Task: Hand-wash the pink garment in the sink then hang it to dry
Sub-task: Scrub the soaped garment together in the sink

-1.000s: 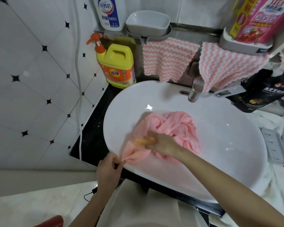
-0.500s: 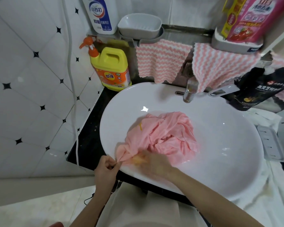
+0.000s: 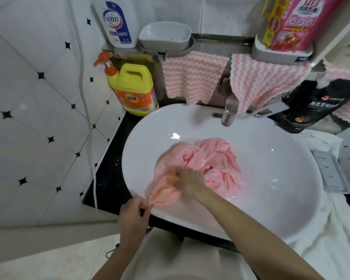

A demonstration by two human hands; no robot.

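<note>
Head view: pink garment (image 3: 210,158) lies bunched and wet in the middle of the white sink (image 3: 281,209), one corner pulled out over the near-left rim

My left hand (image 3: 132,215) sits at that rim, fingers and thumb pinched tight on the stretched corner

My right hand (image 3: 188,181) is inside the bowl on the near part of the garment, fingers curled down into the cloth and gripping it. There's a small orange-yellow blur at the fingertips, I can't tell what

Faucet (image 3: 228,112) at the far rim, spout over the bowl. Yellow detergent jug (image 3: 134,87) stands just beside the sink at far left. Two pink-and-white striped cloths (image 3: 190,75) hang behind the faucet. Grey soap dish (image 3: 165,35) on the shelf above, white bottle (image 3: 117,23) just left of it. Black pouch (image 3: 315,106) at far right
</note>
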